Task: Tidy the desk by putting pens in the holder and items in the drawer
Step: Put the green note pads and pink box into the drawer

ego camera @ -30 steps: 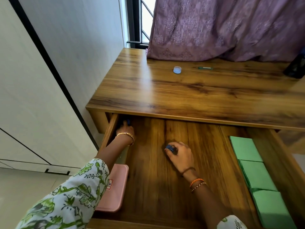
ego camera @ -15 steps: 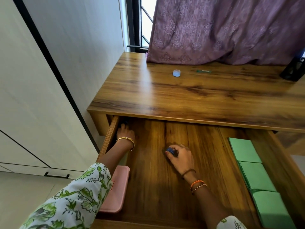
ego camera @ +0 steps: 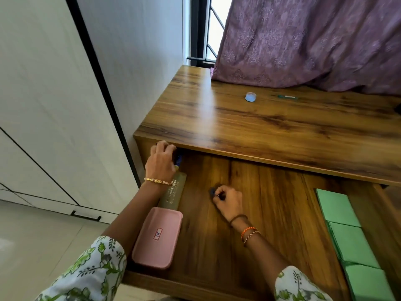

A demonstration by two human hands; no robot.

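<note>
Drawer [ego camera: 249,246] stands pulled out under the desk [ego camera: 271,135], both hands inside it. Near-left corner of drawer floor: pink case [ego camera: 157,237], lying flat, long axis running front to back. Right edge: row of green pads [ego camera: 351,237], laid end to end along the side wall.

Right hand [ego camera: 227,200] sits mid-floor, fingers curled round a small blue object [ego camera: 212,191] that shows only at the fingertips; grip tight, object resting on or just above the wood. What the object is cannot be told.

Left hand [ego camera: 161,162] is at the far-left corner, just under the desk's front edge, fingers curled on the dark blue end of a pale yellowish tube [ego camera: 173,192]. Tube's long axis runs front to back along the left wall, its near end touching the pink case.

Judgement: both items are being set down; release looks to be the step in hand.

Far edge of the desk top, near the curtain [ego camera: 314,40]: small pale blue cap [ego camera: 250,97] and, just beside it to the right, a green pen [ego camera: 287,96], long axis left to right. Pen lies well apart from both hands, straight ahead; right hand is nearer. Pen holder not clearly in view.
</note>
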